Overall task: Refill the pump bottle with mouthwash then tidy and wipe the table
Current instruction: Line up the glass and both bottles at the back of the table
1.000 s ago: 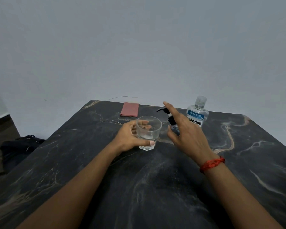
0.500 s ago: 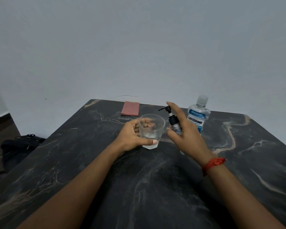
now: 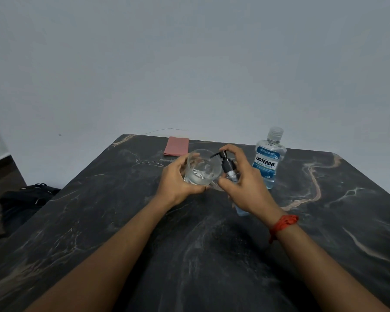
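Note:
My left hand [image 3: 175, 180] grips a clear drinking glass [image 3: 203, 168] with a little liquid in it, tilted and lifted slightly off the dark marble table [image 3: 189, 255]. My right hand [image 3: 245, 188] is wrapped around a small clear pump bottle with a black pump head [image 3: 226, 162]; its nozzle points over the glass rim and my index finger rests on top of the pump. Most of the bottle's body is hidden by my fingers. A capped Listerine Cool Mint mouthwash bottle [image 3: 268, 161] stands upright just right of my right hand.
A folded pink cloth [image 3: 176, 146] lies near the table's far edge, behind the glass. A dark bag [image 3: 23, 199] sits on the floor left of the table. A grey wall rises right behind the far edge.
My right hand has closed around the pump bottle and brought it against the glass, index finger now on the pump top. My left hand has tilted the glass toward the nozzle.

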